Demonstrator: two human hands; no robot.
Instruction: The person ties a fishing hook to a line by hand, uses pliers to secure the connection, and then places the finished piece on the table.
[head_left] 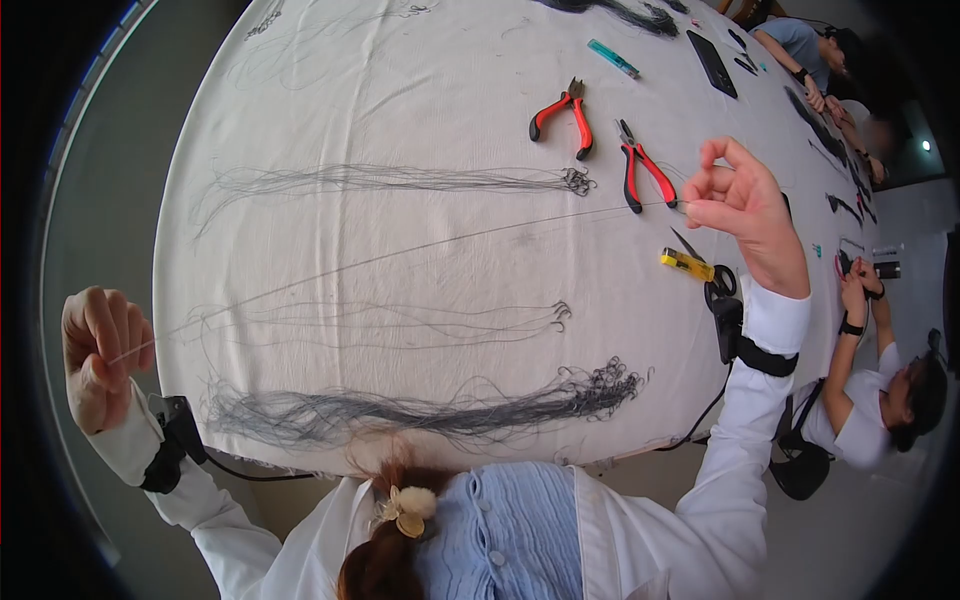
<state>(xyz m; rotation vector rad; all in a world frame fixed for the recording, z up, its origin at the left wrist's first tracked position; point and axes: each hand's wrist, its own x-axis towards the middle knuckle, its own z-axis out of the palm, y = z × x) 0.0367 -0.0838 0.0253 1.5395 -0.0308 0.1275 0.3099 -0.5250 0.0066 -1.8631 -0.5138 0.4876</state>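
A thin fishing line (430,243) runs taut across the table between my two hands. My left hand (105,350) is closed on its left end, past the table's edge. At the other end my right hand (740,210) pinches the line between thumb and forefinger, its other fingers curled; a small hook there would be hidden by the fingertips. Below the line lie a few loose hooked lines (400,310) and a thick dark bundle of hooked lines (440,412). Above it rests a thinner bundle (400,180), hooks at its right end.
Red-handled cutting pliers (566,115) and red-handled pointed pliers (645,170) lie near my right hand, with a yellow lighter (687,264) and black scissors (720,282). Farther off are a teal lighter (613,58) and a phone (711,64). Other people (860,390) sit along the right side.
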